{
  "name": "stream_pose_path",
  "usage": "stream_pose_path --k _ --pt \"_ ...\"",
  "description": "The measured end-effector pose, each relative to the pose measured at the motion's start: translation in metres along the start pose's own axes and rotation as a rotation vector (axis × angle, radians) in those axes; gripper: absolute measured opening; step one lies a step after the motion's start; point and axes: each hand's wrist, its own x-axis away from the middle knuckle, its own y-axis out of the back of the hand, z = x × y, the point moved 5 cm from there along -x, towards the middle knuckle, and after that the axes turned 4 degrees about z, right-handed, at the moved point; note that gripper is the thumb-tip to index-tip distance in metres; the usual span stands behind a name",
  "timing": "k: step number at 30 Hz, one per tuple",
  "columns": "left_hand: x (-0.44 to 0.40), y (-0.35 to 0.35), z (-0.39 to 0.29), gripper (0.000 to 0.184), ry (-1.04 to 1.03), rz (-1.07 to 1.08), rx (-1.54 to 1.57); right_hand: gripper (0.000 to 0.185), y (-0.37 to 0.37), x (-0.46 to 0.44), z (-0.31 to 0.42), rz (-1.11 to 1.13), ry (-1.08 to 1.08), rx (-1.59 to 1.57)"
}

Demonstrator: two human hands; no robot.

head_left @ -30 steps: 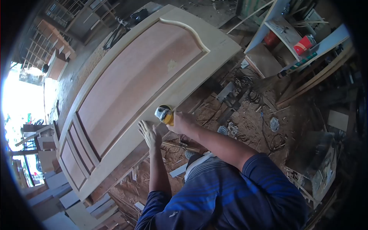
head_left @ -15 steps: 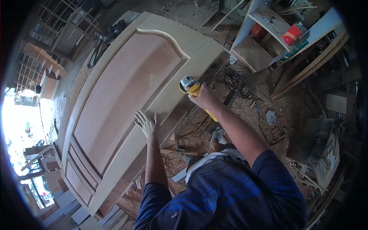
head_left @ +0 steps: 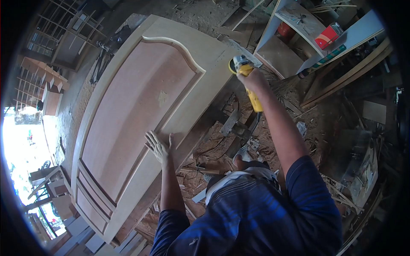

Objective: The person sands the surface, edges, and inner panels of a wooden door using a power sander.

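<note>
A large wooden panel door [head_left: 128, 111] lies flat in front of me, with a pinkish recessed panel and a pale frame. My left hand [head_left: 159, 148] rests on the frame near the moulding, palm down with its fingers spread. My right hand [head_left: 253, 81] is wrapped round a yellow angle grinder [head_left: 255, 100]. The grinder's metal head and disc are at the door's far right corner. Whether the disc touches the wood I cannot tell. Its cord drops from the rear of the tool.
Wood shavings and offcuts litter the floor [head_left: 213, 160]. A shelf unit [head_left: 282, 55] stands at the upper right with a red can [head_left: 328, 36] on it. Long curved wooden strips [head_left: 348, 74] lean at the right. Wooden grilles [head_left: 64, 32] stand at the upper left.
My right hand has carried the grinder up and to the right, from the middle of the door's near edge to the far corner. My left hand stays on the frame.
</note>
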Motion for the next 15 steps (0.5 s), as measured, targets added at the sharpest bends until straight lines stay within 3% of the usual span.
stream_pose_path --k 8,15 --pt "-0.003 -0.004 0.003 0.106 0.011 -0.002 -0.008 0.094 0.013 -0.069 0.01 -0.041 -0.073 0.065" --pt "-0.004 0.0 0.003 0.099 0.042 0.042 0.024 0.087 -0.05 -0.026 0.046 0.045 0.14 0.093"
